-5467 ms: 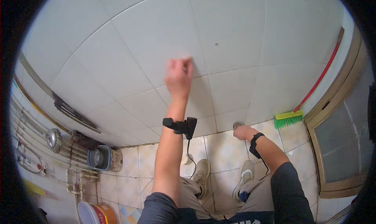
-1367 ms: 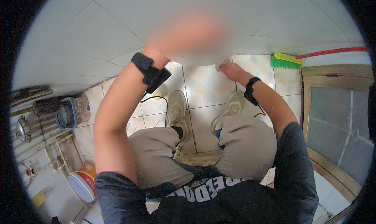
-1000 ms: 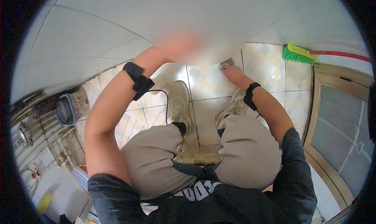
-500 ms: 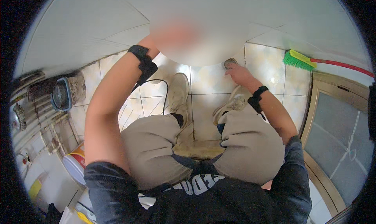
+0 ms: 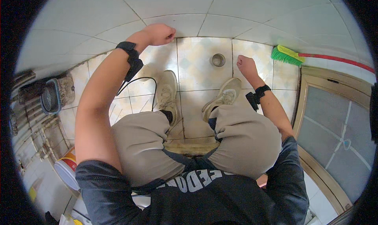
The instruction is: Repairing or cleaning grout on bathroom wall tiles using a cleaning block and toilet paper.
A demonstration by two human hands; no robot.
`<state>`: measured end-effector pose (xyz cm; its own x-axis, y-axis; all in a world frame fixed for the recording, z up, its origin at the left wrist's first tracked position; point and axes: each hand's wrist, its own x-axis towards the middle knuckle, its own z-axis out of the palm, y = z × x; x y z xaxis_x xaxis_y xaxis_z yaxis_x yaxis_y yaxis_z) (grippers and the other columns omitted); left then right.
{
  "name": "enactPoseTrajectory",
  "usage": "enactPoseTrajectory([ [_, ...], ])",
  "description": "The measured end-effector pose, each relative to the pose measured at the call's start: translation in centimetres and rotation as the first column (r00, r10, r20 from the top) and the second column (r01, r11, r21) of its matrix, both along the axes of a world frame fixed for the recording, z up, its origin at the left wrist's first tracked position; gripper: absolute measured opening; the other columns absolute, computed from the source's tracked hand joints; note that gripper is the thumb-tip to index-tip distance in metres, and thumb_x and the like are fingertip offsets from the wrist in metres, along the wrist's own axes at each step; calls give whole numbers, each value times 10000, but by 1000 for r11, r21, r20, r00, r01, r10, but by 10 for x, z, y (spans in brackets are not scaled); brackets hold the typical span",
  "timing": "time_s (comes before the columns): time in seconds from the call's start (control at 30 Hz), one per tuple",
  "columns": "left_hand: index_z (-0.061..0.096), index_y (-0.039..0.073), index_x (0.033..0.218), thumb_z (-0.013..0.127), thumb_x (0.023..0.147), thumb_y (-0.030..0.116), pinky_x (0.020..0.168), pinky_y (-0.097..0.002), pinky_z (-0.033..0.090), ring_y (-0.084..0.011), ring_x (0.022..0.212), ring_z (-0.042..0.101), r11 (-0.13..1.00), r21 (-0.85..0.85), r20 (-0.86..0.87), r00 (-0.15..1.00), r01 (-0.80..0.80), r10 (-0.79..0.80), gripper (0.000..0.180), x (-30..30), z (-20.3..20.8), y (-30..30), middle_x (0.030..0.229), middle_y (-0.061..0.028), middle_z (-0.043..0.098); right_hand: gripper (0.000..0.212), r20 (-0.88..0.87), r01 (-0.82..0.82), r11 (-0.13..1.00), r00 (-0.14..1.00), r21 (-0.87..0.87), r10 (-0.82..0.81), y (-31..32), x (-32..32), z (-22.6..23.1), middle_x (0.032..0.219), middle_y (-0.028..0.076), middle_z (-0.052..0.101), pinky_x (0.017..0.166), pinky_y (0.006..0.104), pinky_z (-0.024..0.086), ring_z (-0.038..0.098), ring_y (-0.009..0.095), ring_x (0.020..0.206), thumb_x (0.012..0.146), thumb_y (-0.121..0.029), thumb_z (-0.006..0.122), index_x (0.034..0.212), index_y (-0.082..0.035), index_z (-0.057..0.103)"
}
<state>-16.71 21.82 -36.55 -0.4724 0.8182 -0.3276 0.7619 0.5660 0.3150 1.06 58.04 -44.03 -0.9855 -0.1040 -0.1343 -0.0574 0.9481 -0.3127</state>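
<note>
My left hand [image 5: 160, 34] is closed in a fist at the foot of the tiled wall, ahead and to the left. A small dark spot shows at its curled fingers; whatever it holds, if anything, is hidden. Over the floor to the right, my right hand [image 5: 247, 65] is also closed, and its palm side is hidden. Just left of that hand, apart from it, a small round metal-looking piece [image 5: 217, 60] with a rim rests on or in the floor; whether it is a cup or a drain, I cannot tell.
A green-bristled broom [image 5: 286, 55] with a red handle leans by the wall at right, near a framed glass door [image 5: 330, 126]. Pipes [image 5: 45, 140], a blue-rimmed container [image 5: 53, 97] and a bucket [image 5: 67, 170] stand at left. My shoes [image 5: 167, 93] are on the tiles.
My right hand has drawn away to the right from the round piece, which it was beside or touching. A blurred patch that covered my left hand is gone. The whole view has shifted slightly.
</note>
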Motion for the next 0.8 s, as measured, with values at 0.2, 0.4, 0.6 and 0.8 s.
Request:
enactPoseTrajectory([
  [0.2, 531, 44, 842, 515, 790, 222, 654, -482, 431, -385, 760, 556, 997, -42, -8, 998, 64, -65, 186, 3, -15, 2, 778, -177, 583, 250, 739, 723, 205, 674, -660, 2, 30, -13, -15, 754, 85, 618, 646, 401, 480, 604, 289, 708, 819, -284, 587, 814, -39, 537],
  [0.4, 565, 83, 810, 517, 748, 200, 667, -450, 447, -338, 768, 572, 998, -38, -23, 999, 48, -48, 140, 6, -17, -6, 776, -134, 604, 479, 507, 258, 944, 854, -207, -122, 19, -12, 21, 1032, 196, 604, 866, 434, 431, 560, 334, 999, 811, -369, 585, 1120, -6, 548],
  [0.6, 549, 70, 845, 524, 764, 203, 640, -480, 435, -372, 742, 567, 992, -99, 4, 997, 73, -73, 157, 5, -11, 1, 756, -170, 587, 488, 724, 328, 944, 642, 40, -254, 54, -7, 1, 1285, 137, 460, 882, 432, 417, 493, 319, 1113, 831, -409, 541, 1193, -84, 515],
  [0.8, 580, 64, 830, 527, 755, 232, 642, -429, 453, -348, 732, 582, 996, -16, 191, 978, 93, -88, 192, 1, 14, -45, 759, -165, 608, 384, 874, 435, 870, 485, -233, -9, 29, 43, 78, 1215, 72, 483, 802, 350, 450, 538, 189, 1000, 857, -291, 527, 1208, -137, 505],
])
